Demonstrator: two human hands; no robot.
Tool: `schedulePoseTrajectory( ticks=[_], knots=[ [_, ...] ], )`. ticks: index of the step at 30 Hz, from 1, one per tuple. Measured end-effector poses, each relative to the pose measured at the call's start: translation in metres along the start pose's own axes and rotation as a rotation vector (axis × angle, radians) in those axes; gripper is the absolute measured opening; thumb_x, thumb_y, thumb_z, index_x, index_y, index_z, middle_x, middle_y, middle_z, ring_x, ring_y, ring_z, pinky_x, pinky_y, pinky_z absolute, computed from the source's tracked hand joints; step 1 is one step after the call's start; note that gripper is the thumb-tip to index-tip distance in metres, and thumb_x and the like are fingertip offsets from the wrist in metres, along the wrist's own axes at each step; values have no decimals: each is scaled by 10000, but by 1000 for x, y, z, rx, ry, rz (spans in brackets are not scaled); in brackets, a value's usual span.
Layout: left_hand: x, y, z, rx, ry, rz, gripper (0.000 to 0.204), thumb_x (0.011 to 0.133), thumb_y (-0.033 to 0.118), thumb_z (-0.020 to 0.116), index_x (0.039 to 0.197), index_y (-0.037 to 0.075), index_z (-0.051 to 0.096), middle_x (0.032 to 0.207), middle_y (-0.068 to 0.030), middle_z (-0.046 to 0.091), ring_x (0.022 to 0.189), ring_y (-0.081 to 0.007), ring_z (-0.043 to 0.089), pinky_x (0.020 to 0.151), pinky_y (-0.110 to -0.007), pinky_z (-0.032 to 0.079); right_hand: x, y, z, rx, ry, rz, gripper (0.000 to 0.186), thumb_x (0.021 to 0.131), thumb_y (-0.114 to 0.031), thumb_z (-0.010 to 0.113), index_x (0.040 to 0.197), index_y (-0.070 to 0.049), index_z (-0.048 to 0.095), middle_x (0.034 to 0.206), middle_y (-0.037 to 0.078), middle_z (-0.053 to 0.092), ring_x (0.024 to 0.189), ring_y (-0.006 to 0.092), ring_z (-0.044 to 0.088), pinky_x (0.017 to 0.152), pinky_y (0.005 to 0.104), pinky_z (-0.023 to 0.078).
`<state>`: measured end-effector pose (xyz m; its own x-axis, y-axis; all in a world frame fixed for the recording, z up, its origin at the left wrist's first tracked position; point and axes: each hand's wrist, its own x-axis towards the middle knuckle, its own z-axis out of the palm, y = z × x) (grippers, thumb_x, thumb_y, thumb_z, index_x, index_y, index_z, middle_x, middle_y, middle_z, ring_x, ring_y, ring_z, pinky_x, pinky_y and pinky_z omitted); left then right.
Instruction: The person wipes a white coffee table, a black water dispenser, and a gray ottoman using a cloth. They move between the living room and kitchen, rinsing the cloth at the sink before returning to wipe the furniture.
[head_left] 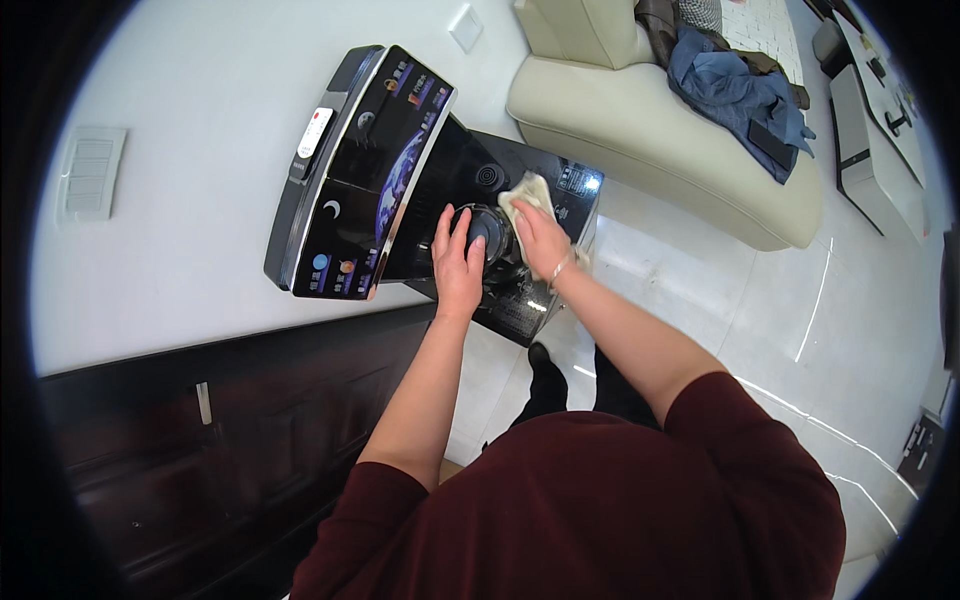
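A black glossy appliance [527, 312] stands by the white wall, with a tall upper panel [350, 200] showing coloured icons. On its top are a small ringed disc [490, 175] and a larger round dark piece [490, 235]. My left hand [458, 262] lies on the left side of that larger piece, fingers apart and slightly bent. My right hand [540, 235] grips a cream cloth [525, 188] against the right side of the round piece, which is partly hidden by both hands. A light bracelet circles my right wrist.
A cream sofa [620, 130] at upper right holds a blue garment [710, 80] and a dark flat object [768, 142]. Beyond it is a white low cabinet [870, 185]. A dark wooden panelled piece [260, 440] fills the lower left. My feet stand on the tiled floor [760, 300].
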<state>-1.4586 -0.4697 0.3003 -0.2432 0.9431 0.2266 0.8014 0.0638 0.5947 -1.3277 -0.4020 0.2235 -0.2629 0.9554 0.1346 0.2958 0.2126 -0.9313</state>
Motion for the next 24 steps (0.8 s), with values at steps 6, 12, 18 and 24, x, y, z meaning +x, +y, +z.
schedulePoseTrajectory(
  ticks=[6, 12, 18, 24],
  knots=[
    [0, 7, -3, 22, -20, 0, 494, 901, 196, 553, 1359, 51, 438, 1462, -171, 327, 1285, -375, 358, 1064, -421, 289, -60, 6, -23, 52, -106, 186, 328, 872, -115, 548, 1195, -61, 566, 1103, 151, 612, 1051, 317, 571, 918, 356, 436],
    [-29, 18, -16, -42, 149, -91, 675, 857, 269, 622, 1403, 2, 328, 1444, -243, 304, 1313, -397, 317, 1082, -440, 260, -42, 24, -86, 259, -186, 325, 320, 864, -106, 566, 1180, -63, 594, 1112, 90, 621, 1026, 186, 575, 915, 290, 435],
    [-84, 11, -4, -536, 129, -749, 535, 815, 346, 715, 1149, -32, 536, 1095, -138, 588, 1012, -209, 550, 891, -322, 430, 48, 8, -89, 220, -82, 111, 423, 841, -217, 616, 1241, -94, 557, 1173, 156, 601, 1160, 298, 529, 998, 378, 390],
    [-60, 43, -4, -899, 54, -878, 349, 841, 303, 693, 1017, 20, 590, 853, -16, 594, 746, -101, 520, 682, -254, 429, 64, 36, -63, -842, -362, -395, 579, 811, -337, 649, 1333, -155, 477, 1303, 155, 493, 1330, 331, 332, 1085, 551, 230]
  ],
)
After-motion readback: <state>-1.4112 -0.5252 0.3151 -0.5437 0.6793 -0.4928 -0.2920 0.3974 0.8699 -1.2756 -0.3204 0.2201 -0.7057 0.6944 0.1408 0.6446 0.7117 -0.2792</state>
